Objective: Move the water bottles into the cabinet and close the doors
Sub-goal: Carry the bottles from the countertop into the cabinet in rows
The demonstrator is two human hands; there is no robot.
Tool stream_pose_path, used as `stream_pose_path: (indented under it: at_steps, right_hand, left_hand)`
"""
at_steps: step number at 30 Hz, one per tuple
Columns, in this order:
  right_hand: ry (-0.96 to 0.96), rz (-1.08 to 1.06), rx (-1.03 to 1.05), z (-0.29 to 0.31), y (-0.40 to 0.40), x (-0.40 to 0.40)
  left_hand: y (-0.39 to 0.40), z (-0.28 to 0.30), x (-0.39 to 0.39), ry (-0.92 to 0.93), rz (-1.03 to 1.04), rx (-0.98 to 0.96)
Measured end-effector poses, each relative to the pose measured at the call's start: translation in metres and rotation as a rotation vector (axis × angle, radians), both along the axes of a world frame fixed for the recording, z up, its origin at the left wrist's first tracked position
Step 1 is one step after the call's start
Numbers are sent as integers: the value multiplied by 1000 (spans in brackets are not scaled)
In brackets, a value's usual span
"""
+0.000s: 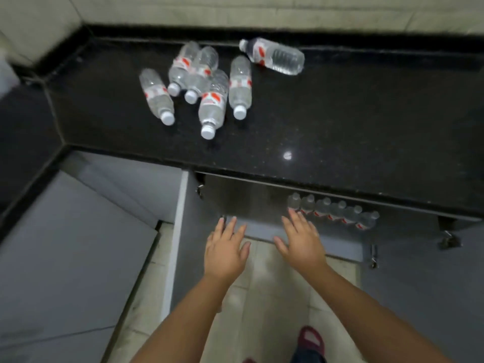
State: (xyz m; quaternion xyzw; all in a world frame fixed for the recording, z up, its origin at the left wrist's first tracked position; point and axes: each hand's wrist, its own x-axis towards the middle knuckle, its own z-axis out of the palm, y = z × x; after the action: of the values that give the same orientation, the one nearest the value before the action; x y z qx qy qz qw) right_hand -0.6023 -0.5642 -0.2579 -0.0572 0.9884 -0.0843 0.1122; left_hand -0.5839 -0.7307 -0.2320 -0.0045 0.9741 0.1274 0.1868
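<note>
Six water bottles (332, 212) stand in the cabinet (248, 200); six more (209, 85) lie on the tabletop (366, 113). Left hand (225, 252) and right hand (301, 241) hover, fingers spread, empty; next they likely reach up for more.

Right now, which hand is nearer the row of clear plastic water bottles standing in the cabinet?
Right. The right hand reaches to the row's left end; the left hand hovers farther left.
</note>
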Motion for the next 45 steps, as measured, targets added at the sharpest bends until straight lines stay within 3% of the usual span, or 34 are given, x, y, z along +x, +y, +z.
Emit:
stream_pose_path:
  at_steps: [6,11,23,30,34,38,45]
  right_hand:
    - [254,-45,-144,72,-23,-34]
    - [291,-92,-152,111,-2,-89]
    - [191,20,43,132,35,-350]
    - [70,-16,63,113,6,-475]
    - [122,7,137,98,3,-489]
    - [153,45,1,99,18,-461]
    - [81,27,45,111,71,-364]
  left_hand:
    - [-45,71,-19,231,61,4]
    - [-43,97,-68,355,100,91]
    - [19,92,-273,242,164,116]
    - [21,69,-335,199,109,61]
    - [24,56,-338,202,95,70]
    - [28,50,-336,322,91,75]
    - [29,65,-328,158,77,-10]
